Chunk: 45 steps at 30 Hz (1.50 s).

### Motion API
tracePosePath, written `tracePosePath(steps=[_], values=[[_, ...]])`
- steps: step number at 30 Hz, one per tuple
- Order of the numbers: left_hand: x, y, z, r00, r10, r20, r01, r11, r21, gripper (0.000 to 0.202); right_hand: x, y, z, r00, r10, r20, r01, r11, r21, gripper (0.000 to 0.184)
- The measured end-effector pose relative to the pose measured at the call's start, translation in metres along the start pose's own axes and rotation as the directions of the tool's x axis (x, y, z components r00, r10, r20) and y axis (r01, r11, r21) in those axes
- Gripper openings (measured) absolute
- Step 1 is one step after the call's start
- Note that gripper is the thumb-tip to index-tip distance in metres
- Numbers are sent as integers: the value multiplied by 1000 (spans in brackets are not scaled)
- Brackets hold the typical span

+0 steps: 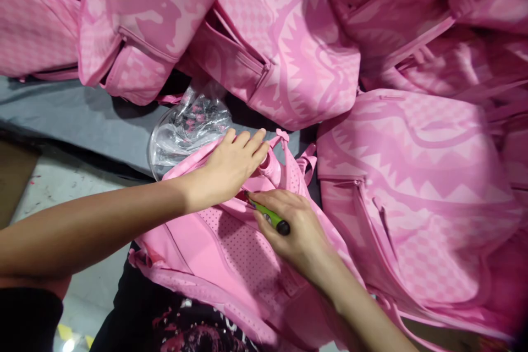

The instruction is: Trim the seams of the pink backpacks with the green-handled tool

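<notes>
A pink backpack point(243, 242) lies tilted in front of me, its dotted mesh back panel facing up. My left hand point(225, 170) rests across the bag's upper edge, fingers stretched out and slightly apart, thumb hidden. My right hand point(295, 225) is closed around a slim green tool with a black end point(270, 217). The front of this tool points into a fold of the bag just below my left hand, so its kind cannot be made out. Pink straps point(282, 162) bunch up beside the fingers of my left hand.
Several pink backpacks with shark-teeth and checker patterns, such as this one point(412, 192) on the right, crowd the back and right. A crumpled clear plastic bag point(181, 126) lies on the grey table surface point(99, 121). Pale floor point(74, 187) shows at the left.
</notes>
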<state>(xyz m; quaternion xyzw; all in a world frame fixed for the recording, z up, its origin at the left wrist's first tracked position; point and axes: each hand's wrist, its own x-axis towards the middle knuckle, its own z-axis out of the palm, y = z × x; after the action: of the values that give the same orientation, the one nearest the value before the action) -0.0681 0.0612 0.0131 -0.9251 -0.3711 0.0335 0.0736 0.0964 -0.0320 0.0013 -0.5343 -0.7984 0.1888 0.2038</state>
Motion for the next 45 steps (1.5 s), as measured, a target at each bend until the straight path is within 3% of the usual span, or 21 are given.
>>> tracePosePath(steps=[7, 15, 19, 45], values=[[1, 1, -2, 1000, -17, 24, 17, 1000, 0, 72, -2, 0, 0, 997, 78, -5, -77, 993, 91, 22], [0, 3, -2, 999, -23, 23, 23, 999, 22, 68, -7, -7, 19, 962, 205, -182, -158, 957, 243, 19], [-1, 3, -2, 1000, -28, 5, 28, 999, 36, 70, -6, -12, 23, 932, 258, -254, -211, 957, 198, 15], [-2, 3, -6, 999, -29, 42, 28, 999, 25, 70, -6, -16, 25, 931, 256, -259, -205, 956, 209, 17]])
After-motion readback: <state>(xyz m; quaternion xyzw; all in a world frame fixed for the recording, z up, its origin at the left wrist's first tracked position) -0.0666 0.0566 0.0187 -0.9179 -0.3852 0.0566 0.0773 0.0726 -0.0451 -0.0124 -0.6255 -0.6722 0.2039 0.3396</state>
